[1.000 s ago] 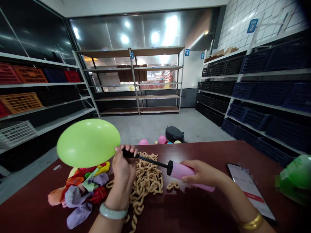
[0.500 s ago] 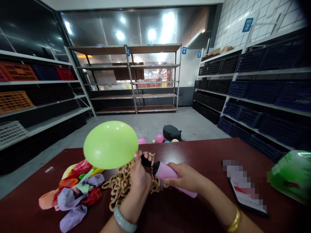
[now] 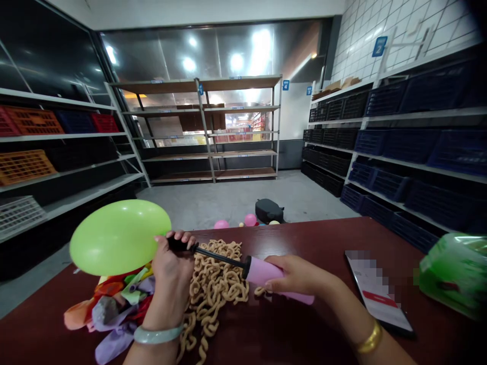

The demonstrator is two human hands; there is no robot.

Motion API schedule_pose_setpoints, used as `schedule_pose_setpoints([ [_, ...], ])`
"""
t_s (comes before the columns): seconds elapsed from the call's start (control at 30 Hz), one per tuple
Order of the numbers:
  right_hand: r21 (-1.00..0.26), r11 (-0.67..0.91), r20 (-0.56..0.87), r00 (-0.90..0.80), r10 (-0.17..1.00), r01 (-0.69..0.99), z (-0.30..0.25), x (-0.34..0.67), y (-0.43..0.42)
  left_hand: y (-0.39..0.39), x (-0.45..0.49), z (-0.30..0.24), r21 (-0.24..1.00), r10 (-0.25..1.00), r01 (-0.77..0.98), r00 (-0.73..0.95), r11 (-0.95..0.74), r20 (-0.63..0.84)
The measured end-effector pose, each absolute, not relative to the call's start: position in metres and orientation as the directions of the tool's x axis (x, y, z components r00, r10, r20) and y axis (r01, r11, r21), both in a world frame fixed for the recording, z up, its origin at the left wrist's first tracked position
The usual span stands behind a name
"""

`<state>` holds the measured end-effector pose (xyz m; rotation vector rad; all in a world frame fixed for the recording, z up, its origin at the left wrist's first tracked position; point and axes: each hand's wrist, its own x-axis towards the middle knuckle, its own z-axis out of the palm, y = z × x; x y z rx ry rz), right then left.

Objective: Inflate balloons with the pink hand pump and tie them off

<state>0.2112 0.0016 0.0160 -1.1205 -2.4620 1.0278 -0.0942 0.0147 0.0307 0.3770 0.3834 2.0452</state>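
Note:
A light green inflated balloon (image 3: pixel 119 236) hangs at the left, its neck on the black nozzle end of a hand pump. My left hand (image 3: pixel 172 265) is closed round that nozzle and the balloon's neck. My right hand (image 3: pixel 297 277) grips the pink pump barrel (image 3: pixel 266 276). The thin black rod (image 3: pixel 219 257) between the two hands is drawn out. Both hands hover just above the dark red table (image 3: pixel 304 238).
A heap of tan chain links (image 3: pixel 213 289) lies under the pump. Limp coloured balloons (image 3: pixel 114 309) are piled at the left. A phone (image 3: pixel 375 296) and a green plastic bag (image 3: pixel 454 274) lie at the right. Small balloons (image 3: pixel 251 219) and a black bag (image 3: pixel 269 210) sit on the floor between shelving racks.
Half a second ago the pump was pushed together with the hands close. The hands have since moved apart, the rod is extended and the balloon has swung left.

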Motion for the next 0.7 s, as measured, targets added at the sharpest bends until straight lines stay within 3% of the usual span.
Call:
schedule_pose_setpoints([
  [0.23, -0.583, 0.517, -0.038, -0.656, 0.754, 0.627, 0.028, 0.228, 0.003, 0.013, -0.051, 0.02, 0.428, 0.884, -0.775, -0.432, -0.464, 0.177],
  [0.57, -0.648, 0.497, -0.017, -0.664, 0.748, 0.577, 0.016, 0.205, -0.001, -0.005, 0.019, -0.005, 0.547, 0.942, -0.768, -0.295, -0.333, 0.159],
  [0.7, -0.605, 0.513, 0.017, -0.634, 0.773, 0.609, 0.013, 0.201, -0.002, -0.006, 0.019, -0.006, 0.542, 0.94, -0.769, -0.305, -0.339, 0.154],
])
